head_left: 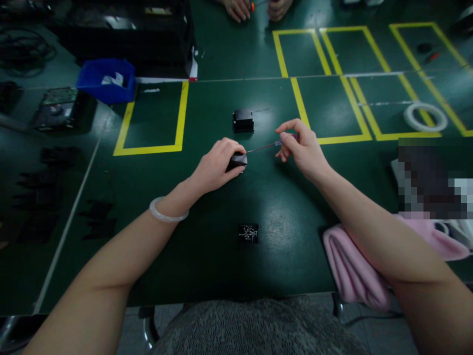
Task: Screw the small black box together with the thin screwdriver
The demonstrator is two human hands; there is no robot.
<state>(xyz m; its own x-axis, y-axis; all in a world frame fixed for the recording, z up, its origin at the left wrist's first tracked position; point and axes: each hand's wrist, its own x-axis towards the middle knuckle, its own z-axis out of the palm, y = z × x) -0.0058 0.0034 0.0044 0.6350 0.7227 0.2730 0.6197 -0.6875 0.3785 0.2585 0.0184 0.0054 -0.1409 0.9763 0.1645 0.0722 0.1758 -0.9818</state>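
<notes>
On the green table, my left hand (220, 165) is wrapped round a small black part (239, 159), thumb and fingers on opposite sides of it. My right hand (301, 150) holds a screwdriver (263, 147) by its handle between thumb and fingers. The thin shaft points left, its tip at the top of the black part. Another black part (243, 120) sits just beyond. Nearer to me lies a small black tray of screws (249, 232).
A blue bin (107, 81) stands at the back left beside a dark machine. Black parts lie at the left. Pink cloth (354, 266) is under my right forearm; a white tape roll (425, 117) lies right. Another person's hands (238, 9) show across the table.
</notes>
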